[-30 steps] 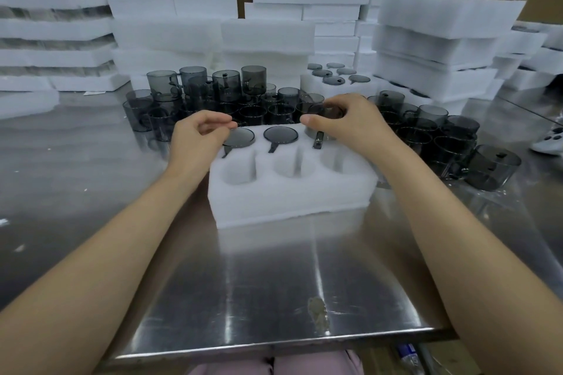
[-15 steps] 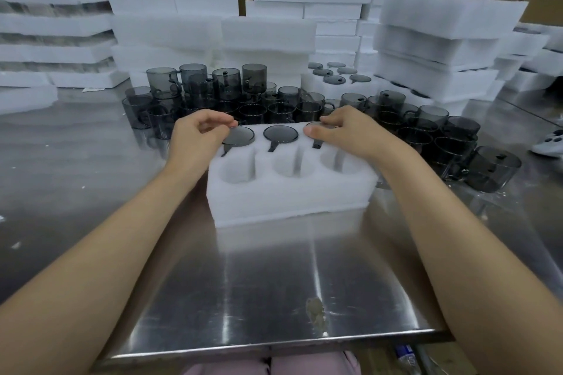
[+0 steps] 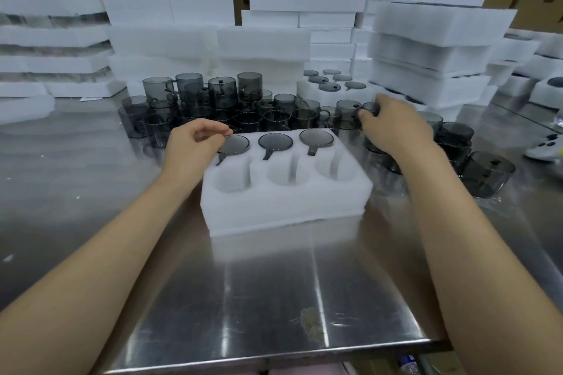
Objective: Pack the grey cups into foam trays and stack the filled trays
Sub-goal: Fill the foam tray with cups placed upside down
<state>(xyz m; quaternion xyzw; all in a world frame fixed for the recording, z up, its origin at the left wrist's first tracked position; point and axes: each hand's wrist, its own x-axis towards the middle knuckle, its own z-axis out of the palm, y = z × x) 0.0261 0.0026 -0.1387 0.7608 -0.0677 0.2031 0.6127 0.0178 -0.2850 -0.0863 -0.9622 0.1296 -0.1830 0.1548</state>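
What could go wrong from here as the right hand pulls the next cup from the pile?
1. The right hand pinches a cup inside the tightly packed pile. Lifting it could knock its neighbours, and some cups at the back are stacked two high.
2. The tray is foam, likely light, and its front row is empty. The left hand sits only at its back left corner, so a bump may shift it.

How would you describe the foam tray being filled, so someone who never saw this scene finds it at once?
Start at the steel table. One white foam tray lies alone at its middle, between the person's forearms. Unlike the stacked trays behind, its far three pockets hold grey cups and its near three are empty.
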